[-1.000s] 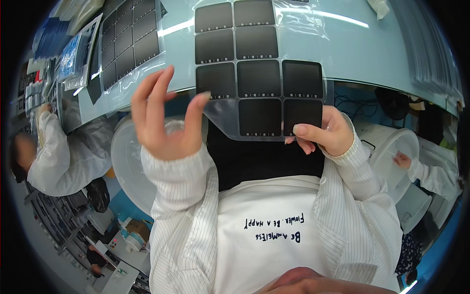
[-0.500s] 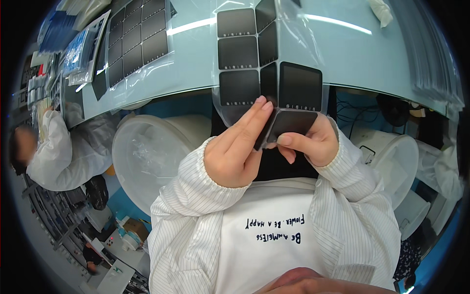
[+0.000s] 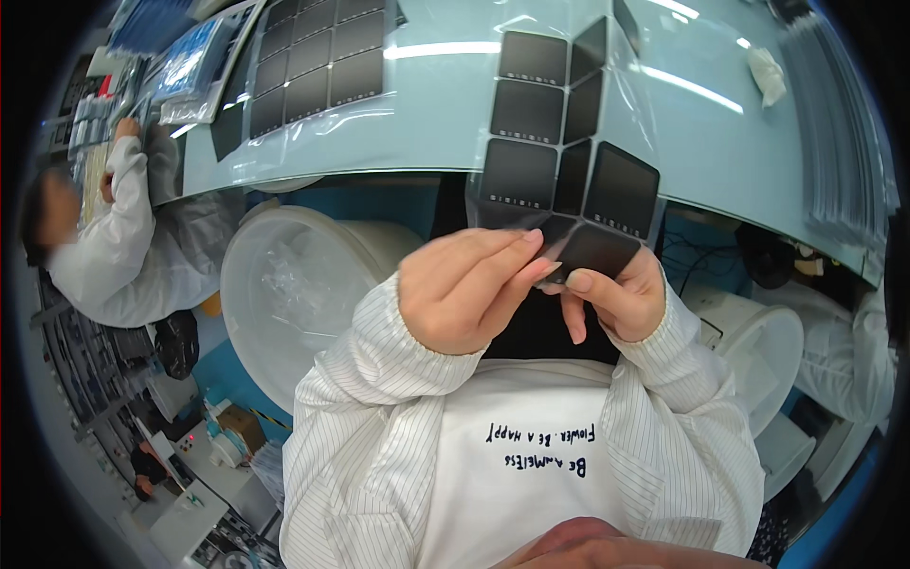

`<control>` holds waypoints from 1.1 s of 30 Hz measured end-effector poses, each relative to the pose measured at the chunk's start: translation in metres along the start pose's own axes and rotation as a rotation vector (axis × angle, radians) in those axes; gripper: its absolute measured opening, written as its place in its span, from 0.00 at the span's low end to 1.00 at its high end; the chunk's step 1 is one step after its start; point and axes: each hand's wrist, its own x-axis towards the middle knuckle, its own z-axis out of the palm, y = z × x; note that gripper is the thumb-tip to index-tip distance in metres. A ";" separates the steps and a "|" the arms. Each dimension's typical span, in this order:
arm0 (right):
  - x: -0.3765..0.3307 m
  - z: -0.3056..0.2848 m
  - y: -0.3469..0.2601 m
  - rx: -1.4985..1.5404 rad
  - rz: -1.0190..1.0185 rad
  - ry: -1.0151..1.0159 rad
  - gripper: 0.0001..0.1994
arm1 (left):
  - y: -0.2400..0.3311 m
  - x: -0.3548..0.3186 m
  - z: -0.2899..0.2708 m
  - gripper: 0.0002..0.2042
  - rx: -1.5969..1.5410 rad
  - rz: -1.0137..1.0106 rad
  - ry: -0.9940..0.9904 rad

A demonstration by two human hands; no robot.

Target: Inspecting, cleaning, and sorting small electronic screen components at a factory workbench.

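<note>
A clear plastic sheet with several dark, rounded square panels [image 3: 524,108] lies partly on the table and hangs over its near edge toward me. Lengthwise folds tilt its middle panels. My right hand [image 3: 627,296] grips the near right corner, thumb on top of a dark panel and fingers beneath. At the near edge, left of that thumb, my left hand [image 3: 464,289] is closed on the sheet, its fingertips pinching close to the fold. What lies under the fingers is hidden.
Another panelled sheet [image 3: 318,66] lies at the table's far left, near blue-and-white packs [image 3: 194,62]. Clear sheets are stacked [image 3: 839,142] at the right, beside a crumpled white piece [image 3: 766,76]. White bins [image 3: 284,313] stand below the table. A person [image 3: 123,237] works at the left.
My left fingers have slid from along the fold down to the sheet's near edge, and now pinch there. My right hand keeps its grip. The whole view has shifted somewhat.
</note>
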 end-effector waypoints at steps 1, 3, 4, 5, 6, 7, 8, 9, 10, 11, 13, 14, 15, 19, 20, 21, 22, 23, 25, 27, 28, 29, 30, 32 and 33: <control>0.000 0.002 -0.001 -0.054 -0.009 0.015 0.11 | -0.003 0.005 -0.003 0.08 0.149 0.119 0.074; -0.003 0.008 -0.003 -0.096 0.008 0.053 0.11 | -0.003 0.007 -0.012 0.08 0.210 0.129 0.100; -0.004 0.010 -0.003 -0.133 0.024 0.109 0.10 | -0.003 0.007 -0.017 0.07 0.258 0.140 0.115; -0.004 0.007 0.000 -0.147 -0.005 0.075 0.12 | -0.003 0.010 -0.020 0.06 0.272 0.111 0.136; -0.003 0.008 0.000 -0.151 -0.003 0.058 0.12 | -0.005 0.010 -0.023 0.06 0.286 0.106 0.147; -0.003 0.009 0.000 -0.152 -0.019 0.073 0.13 | -0.008 0.011 -0.025 0.05 0.285 0.080 0.192; -0.003 0.011 0.001 -0.153 -0.034 0.089 0.14 | -0.010 0.010 -0.028 0.04 0.283 0.055 0.237; -0.003 0.007 0.004 -0.177 -0.057 0.092 0.16 | -0.012 0.013 -0.032 0.05 0.267 -0.025 0.265; -0.005 0.003 0.010 -0.173 -0.060 0.081 0.16 | -0.018 0.012 -0.040 0.03 0.271 -0.163 0.430; -0.008 -0.004 0.016 -0.102 -0.120 0.175 0.16 | -0.032 0.015 -0.052 0.04 0.256 -0.311 0.730; -0.007 -0.012 0.017 -0.028 -0.141 0.291 0.18 | -0.062 0.009 -0.102 0.13 0.015 -0.516 1.129; -0.006 -0.018 0.016 -0.063 -0.134 0.298 0.18 | -0.078 -0.004 -0.128 0.17 -0.040 -0.633 1.157; -0.004 -0.020 0.016 -0.054 -0.142 0.339 0.18 | -0.092 -0.017 -0.143 0.18 -0.120 -0.664 1.135; 0.001 -0.023 0.007 -0.015 -0.157 0.379 0.17 | -0.163 -0.094 -0.184 0.17 -0.267 -0.778 1.249; 0.003 -0.022 0.004 -0.002 -0.162 0.370 0.15 | -0.188 -0.122 -0.191 0.16 -0.313 -0.815 1.300; 0.005 -0.017 0.003 -0.050 -0.155 0.392 0.17 | -0.214 -0.145 -0.193 0.16 -0.367 -0.886 1.435; 0.005 -0.019 0.005 -0.051 -0.152 0.387 0.17 | -0.241 -0.166 -0.191 0.15 -0.420 -0.955 1.576; 0.005 -0.022 0.006 -0.023 -0.137 0.369 0.16 | -0.268 -0.187 -0.187 0.14 -0.546 -1.000 1.569; 0.006 -0.023 0.004 0.001 -0.118 0.349 0.14 | -0.308 -0.197 -0.176 0.13 -0.700 -1.101 1.534; 0.008 -0.021 0.004 -0.028 -0.144 0.416 0.16 | -0.320 -0.189 -0.165 0.13 -0.736 -1.166 1.502; 0.008 -0.021 0.004 -0.031 -0.138 0.408 0.16 | -0.323 -0.178 -0.160 0.13 -0.714 -1.156 1.502; 0.009 -0.021 0.004 -0.028 -0.141 0.433 0.15 | -0.327 -0.163 -0.158 0.12 -0.691 -1.146 1.502; 0.010 -0.021 0.005 -0.027 -0.150 0.471 0.15 | -0.327 -0.150 -0.143 0.12 -0.678 -1.140 1.489; 0.012 -0.017 0.006 -0.020 -0.140 0.469 0.14 | -0.335 -0.124 -0.144 0.11 -0.627 -1.118 1.481; 0.011 -0.018 0.007 -0.020 -0.138 0.493 0.14 | -0.334 -0.116 -0.136 0.11 -0.616 -1.116 1.462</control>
